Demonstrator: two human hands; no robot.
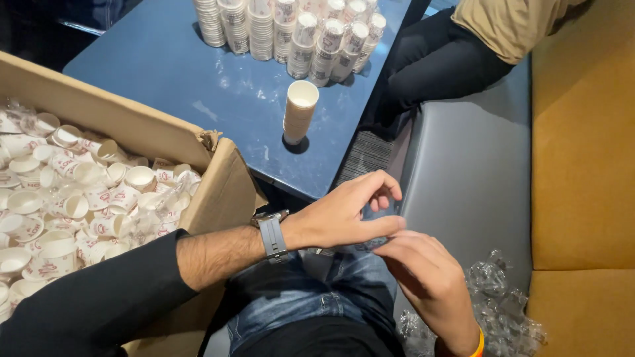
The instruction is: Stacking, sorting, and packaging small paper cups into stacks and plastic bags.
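Even, moderately bright indoor light from overhead. Pale sheen streaks the blue bench; the single cup stack casts a short, soft shadow at its base. Top-left corner falls dark. Focus sharp throughout, slight wide-angle stretch at edges.

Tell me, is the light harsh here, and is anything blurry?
Head view: soft overhead light puts pale glare patches on the blue table; the lone cup stack casts a small dark shadow at its base; both hands look slightly soft; the top left corner is dark.
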